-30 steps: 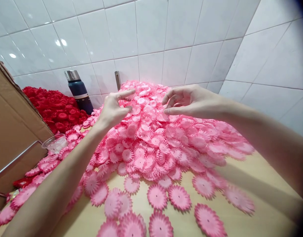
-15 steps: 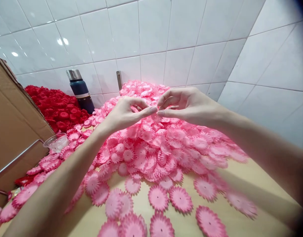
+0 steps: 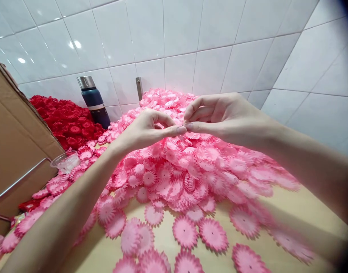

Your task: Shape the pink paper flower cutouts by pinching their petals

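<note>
My left hand (image 3: pixel 152 129) and my right hand (image 3: pixel 219 113) meet fingertip to fingertip above a big heap of pink petal discs (image 3: pixel 165 167). Thumb and fingers of each hand are pinched together. Whatever lies between them is too small or too hidden to name. The discs are round, with notched, darker pink edges and a small hole in the middle. Several lie loose nearer to me, among them a flat disc (image 3: pixel 185 230) and another disc (image 3: pixel 213 234) beside it.
At the left stand a cardboard box (image 3: pixel 17 125), a clear plastic cup (image 3: pixel 66 162) and a dark blue bottle (image 3: pixel 93 104) with a steel lid. A red petal heap (image 3: pixel 66 121) sits behind. White wall tiles (image 3: pixel 179 30) bound the table (image 3: pixel 162 240).
The view has shifted slightly. Both hands stay joined at the fingertips above the heap, with the right hand's thumb now closer against the left fingertips. The discs lie as before.
</note>
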`<state>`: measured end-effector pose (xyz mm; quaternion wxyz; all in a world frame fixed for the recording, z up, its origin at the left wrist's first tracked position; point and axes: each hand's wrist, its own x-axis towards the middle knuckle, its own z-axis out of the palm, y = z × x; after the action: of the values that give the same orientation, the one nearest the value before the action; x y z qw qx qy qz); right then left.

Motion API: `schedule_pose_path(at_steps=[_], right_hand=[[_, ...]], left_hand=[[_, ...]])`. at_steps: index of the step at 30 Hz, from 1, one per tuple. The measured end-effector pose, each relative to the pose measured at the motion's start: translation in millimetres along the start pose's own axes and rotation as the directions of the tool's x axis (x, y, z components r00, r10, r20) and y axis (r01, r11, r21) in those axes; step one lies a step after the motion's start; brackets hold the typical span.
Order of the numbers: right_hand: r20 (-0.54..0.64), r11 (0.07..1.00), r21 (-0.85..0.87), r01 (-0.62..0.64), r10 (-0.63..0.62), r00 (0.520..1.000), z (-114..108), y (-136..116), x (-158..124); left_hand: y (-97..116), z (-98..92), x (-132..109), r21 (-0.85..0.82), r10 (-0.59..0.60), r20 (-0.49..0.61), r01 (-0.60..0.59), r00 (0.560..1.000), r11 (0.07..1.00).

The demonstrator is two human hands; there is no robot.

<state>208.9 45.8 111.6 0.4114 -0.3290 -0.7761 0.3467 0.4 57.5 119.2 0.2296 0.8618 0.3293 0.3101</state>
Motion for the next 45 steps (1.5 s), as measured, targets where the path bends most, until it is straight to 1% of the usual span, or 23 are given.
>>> schedule_pose_path(at_steps=[5, 11, 16, 19, 22, 25, 27, 28, 30, 33, 35, 37, 39, 42, 45], right_hand=[[0.017, 1.0, -0.013, 0.009, -0.008, 1.0, -1, 0, 0], [-0.004, 1.0, -0.002, 0.031, -0.031, 1.0, -5, -2, 1], [-0.036, 0.996, -0.067, 0.065, -0.067, 0.997, -10, -3, 0], [-0.043, 0.997, -0.055, 0.056, -0.058, 0.997, -10, -3, 0], [-0.002, 0.999, -0.028, 0.038, -0.038, 0.999, -9, -3, 0], [0.092, 0.999, -0.031, 0.043, -0.04, 0.995, -8, -5, 0], [0.146, 0.997, -0.037, 0.067, -0.061, 0.987, -9, -6, -1], [0.151, 0.996, -0.037, 0.08, -0.073, 0.986, -10, -7, -1], [0.104, 0.994, -0.052, 0.095, -0.09, 0.991, -12, -7, -2], [-0.001, 0.991, -0.103, 0.087, -0.087, 0.996, -12, -7, -3], [-0.016, 0.991, -0.116, 0.061, -0.064, 0.998, -12, -6, -3], [0.013, 0.994, -0.101, 0.051, -0.05, 0.999, -11, -5, -3], [0.035, 0.993, -0.094, 0.065, -0.062, 0.997, -11, -5, -3], [0.032, 0.99, -0.123, 0.064, -0.06, 0.998, -12, -7, -3], [0.03, 0.99, -0.137, 0.041, -0.037, 0.999, -12, -7, -3]], left_hand=[[-3, 2.3, 2, -0.055, 0.01, 0.026, -0.009, 1.0, 0.998], [-4, 0.1, 1, -0.121, -0.005, 0.027, 0.008, 1.0, 0.993], [-1, 1.0, 1, -0.154, -0.02, -0.018, 0.017, 1.0, 0.988], [1, 4.4, 1, -0.163, -0.017, -0.042, 0.01, 0.999, 0.987], [4, 9.3, 1, -0.082, -0.031, -0.029, 0.028, 0.999, 0.996], [7, 14.4, 1, 0.001, -0.071, -0.05, 0.071, 0.996, 0.997], [6, 16.8, 2, -0.053, -0.082, -0.069, 0.079, 0.994, 0.995], [5, 17.3, 2, -0.098, -0.08, -0.07, 0.073, 0.994, 0.993], [3, 17.0, 2, -0.173, -0.071, -0.058, 0.06, 0.996, 0.983], [0, 15.0, 2, -0.223, -0.087, -0.039, 0.076, 0.995, 0.972], [0, 14.3, 2, -0.245, -0.114, -0.026, 0.105, 0.993, 0.964], [0, 14.6, 3, -0.223, -0.122, -0.04, 0.11, 0.992, 0.969], [1, 15.6, 3, -0.139, -0.093, -0.097, 0.079, 0.991, 0.987], [3, 17.7, 4, -0.004, -0.034, -0.163, 0.034, 0.986, 0.999], [3, 20.0, 5, 0.043, -0.024, -0.161, 0.032, 0.987, 0.999]])
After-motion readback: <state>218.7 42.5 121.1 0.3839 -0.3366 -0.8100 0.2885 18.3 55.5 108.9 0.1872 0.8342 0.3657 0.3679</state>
